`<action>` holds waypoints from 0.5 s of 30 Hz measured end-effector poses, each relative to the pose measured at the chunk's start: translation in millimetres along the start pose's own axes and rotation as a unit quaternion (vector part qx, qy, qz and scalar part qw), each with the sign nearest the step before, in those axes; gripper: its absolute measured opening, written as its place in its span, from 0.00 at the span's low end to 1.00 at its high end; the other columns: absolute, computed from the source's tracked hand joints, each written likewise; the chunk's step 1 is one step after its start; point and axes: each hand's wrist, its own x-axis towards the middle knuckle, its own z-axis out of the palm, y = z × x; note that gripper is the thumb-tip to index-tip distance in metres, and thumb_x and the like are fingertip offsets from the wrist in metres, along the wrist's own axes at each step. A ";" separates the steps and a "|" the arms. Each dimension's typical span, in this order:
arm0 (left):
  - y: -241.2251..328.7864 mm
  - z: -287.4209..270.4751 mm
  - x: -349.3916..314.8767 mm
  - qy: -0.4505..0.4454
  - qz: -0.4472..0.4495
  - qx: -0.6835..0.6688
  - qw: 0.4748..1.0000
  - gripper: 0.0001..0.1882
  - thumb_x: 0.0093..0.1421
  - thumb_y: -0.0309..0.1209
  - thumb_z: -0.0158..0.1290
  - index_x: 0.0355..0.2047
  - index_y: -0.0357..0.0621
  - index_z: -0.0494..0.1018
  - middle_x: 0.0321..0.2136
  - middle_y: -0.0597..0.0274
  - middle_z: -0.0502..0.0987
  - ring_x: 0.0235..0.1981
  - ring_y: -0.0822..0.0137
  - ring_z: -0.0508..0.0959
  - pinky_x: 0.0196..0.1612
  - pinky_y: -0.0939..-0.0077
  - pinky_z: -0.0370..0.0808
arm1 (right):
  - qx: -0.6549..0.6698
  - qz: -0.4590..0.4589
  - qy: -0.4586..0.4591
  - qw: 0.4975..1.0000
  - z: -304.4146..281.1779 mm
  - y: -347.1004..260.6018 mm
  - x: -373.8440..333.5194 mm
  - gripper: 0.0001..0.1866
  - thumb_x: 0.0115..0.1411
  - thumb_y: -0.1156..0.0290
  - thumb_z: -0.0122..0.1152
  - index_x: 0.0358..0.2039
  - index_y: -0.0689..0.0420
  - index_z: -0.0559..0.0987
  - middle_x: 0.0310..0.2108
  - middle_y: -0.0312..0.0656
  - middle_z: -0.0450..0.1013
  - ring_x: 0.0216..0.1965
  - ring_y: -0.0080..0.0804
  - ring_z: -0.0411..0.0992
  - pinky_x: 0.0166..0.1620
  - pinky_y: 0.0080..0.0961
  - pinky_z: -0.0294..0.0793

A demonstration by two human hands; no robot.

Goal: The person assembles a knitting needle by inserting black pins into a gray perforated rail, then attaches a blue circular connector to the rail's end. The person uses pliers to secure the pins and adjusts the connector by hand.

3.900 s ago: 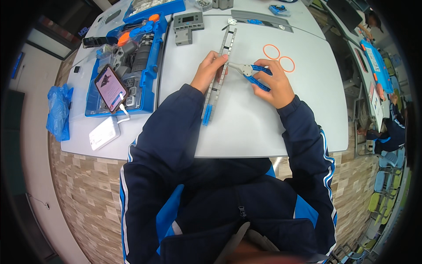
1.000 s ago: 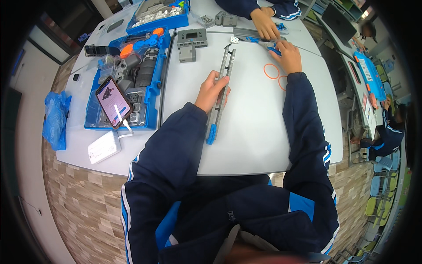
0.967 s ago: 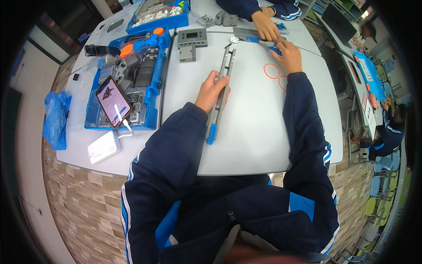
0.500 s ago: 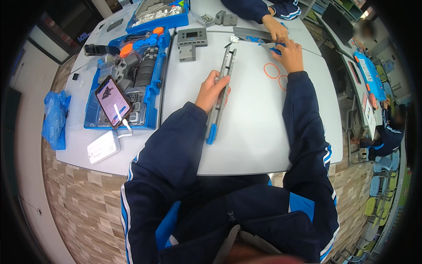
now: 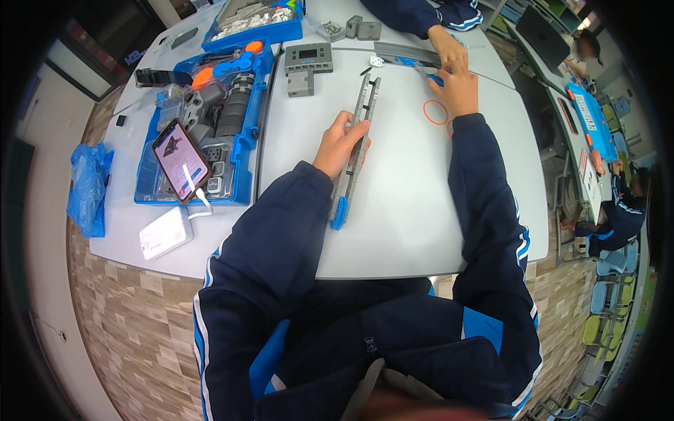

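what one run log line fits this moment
left hand: holds long grey plastic double-rail beam; right hand: holds blue-handled grey pliers; co-worker's hand: close to right hand; nearby: thin orange ring

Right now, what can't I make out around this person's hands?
All in the head view:
Blue-handled pliers: mostly hidden by the right hand.
Lower orange ring: mostly covered by the right sleeve.
Left hand: some fingers behind the grey beam frame.
Co-worker's sleeve: cut off by the top edge.
Phone: screen text too small.

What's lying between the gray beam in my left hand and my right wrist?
In the head view, an orange ring, plus a sliver of another by your right wrist, on the white tabletop.
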 end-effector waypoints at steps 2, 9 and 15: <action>0.6 0.7 -0.4 0.001 -0.002 0.001 1.000 0.14 0.67 0.43 0.47 0.34 0.47 0.61 0.20 0.62 0.75 0.11 0.73 0.71 0.16 0.82 0.60 | -0.016 -0.012 0.026 0.999 8.3 -3.3 -4.1 0.14 0.49 0.56 0.70 0.32 0.50 0.86 0.44 0.31 0.71 0.46 0.32 0.70 0.45 0.40 0.65; 2.7 -3.0 1.3 -0.010 -0.014 -0.059 0.998 0.14 0.68 0.43 0.45 0.34 0.48 0.61 0.20 0.61 0.73 0.12 0.72 0.70 0.18 0.80 0.64 | 0.028 0.031 0.032 0.999 -8.5 -7.7 -1.7 0.15 0.51 0.55 0.69 0.33 0.52 0.85 0.42 0.34 0.74 0.41 0.36 0.74 0.44 0.33 0.68; 3.7 -9.4 1.5 0.002 0.009 -0.133 0.991 0.15 0.69 0.45 0.41 0.32 0.48 0.60 0.21 0.58 0.72 0.15 0.70 0.71 0.20 0.78 0.68 | 0.416 0.076 -0.143 0.895 -89.6 -7.9 -2.9 0.20 0.57 0.54 0.66 0.32 0.62 0.82 0.35 0.41 0.79 0.35 0.27 0.75 0.44 0.18 0.69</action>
